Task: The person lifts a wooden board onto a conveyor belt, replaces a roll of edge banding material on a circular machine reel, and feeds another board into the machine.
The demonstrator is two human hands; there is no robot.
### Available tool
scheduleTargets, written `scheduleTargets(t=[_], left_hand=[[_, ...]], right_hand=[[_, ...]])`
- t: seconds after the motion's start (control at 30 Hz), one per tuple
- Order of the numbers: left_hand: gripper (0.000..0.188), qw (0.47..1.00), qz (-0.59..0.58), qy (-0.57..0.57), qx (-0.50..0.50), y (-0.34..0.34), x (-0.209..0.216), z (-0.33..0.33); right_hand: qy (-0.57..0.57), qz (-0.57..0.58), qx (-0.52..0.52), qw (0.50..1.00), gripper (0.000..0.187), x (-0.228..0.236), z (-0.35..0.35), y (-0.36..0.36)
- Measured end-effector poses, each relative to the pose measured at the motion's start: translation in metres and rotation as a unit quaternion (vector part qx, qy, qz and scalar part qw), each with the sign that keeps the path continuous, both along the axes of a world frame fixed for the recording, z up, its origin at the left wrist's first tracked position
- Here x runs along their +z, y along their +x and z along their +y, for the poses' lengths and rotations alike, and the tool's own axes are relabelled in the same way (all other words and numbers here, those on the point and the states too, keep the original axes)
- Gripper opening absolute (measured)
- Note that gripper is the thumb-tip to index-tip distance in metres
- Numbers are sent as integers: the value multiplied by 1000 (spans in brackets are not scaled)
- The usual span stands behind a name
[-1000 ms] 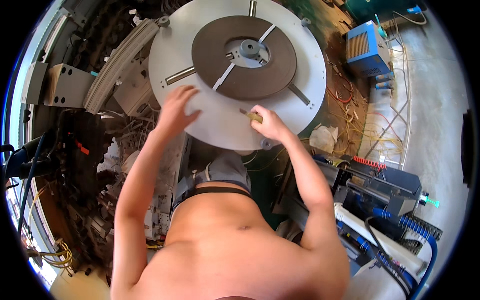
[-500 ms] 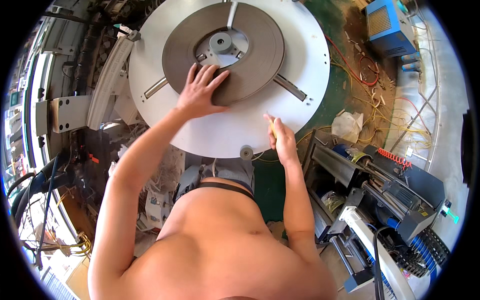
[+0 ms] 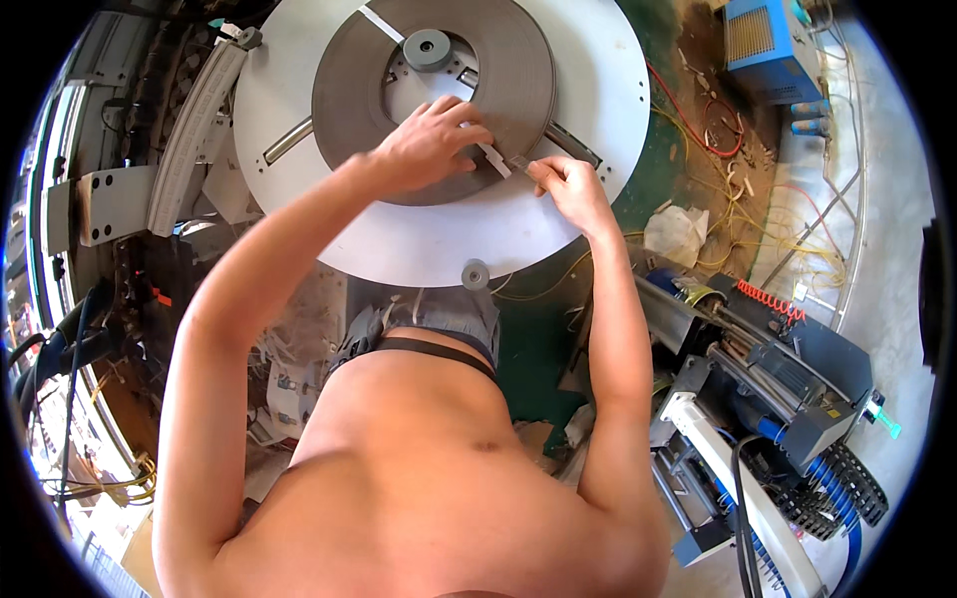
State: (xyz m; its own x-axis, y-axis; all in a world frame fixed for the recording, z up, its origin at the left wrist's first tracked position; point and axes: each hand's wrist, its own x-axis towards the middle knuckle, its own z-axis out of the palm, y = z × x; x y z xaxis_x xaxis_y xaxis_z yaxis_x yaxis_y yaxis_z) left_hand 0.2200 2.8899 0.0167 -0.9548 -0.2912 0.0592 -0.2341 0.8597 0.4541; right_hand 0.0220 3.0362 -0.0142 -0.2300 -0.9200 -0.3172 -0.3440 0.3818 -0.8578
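Observation:
A wide coil of dark brown strip (image 3: 518,60) lies flat on a white round turntable (image 3: 419,249), around a grey hub knob (image 3: 427,50). My left hand (image 3: 434,145) is over the coil's near side, fingers bent and thumb drawn in at one end of a white strip of tape (image 3: 495,161). Just right of it, my right hand (image 3: 573,189) pinches a small clear piece (image 3: 519,162), perhaps tape, between thumb and fingers. Another white strip (image 3: 382,23) crosses the coil at its upper left. My palms hide part of the coil.
Metal arms (image 3: 289,141) reach out from under the coil. A grey roller (image 3: 476,274) sits at the turntable's near edge. Machinery with rails and cables (image 3: 768,369) stands at the right, a blue unit (image 3: 766,50) at the far right. A curved guide (image 3: 194,135) flanks the left.
The coil has turned counterclockwise, its upper white strip moving left. My right hand has risen to the coil; the yellow thing in it no longer shows. My left hand has shifted right, fingers now bent.

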Motion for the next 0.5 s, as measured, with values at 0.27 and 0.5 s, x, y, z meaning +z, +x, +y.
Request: scheduleTargets(t=[0.27, 0.5], left_hand=[[15, 975, -174, 101, -98, -47, 1, -39], [17, 986, -89, 136, -29, -32, -11, -34]], right_hand=[[27, 13, -13, 999, 26, 1, 8, 28], [11, -55, 21, 998, 23, 11, 42, 27]])
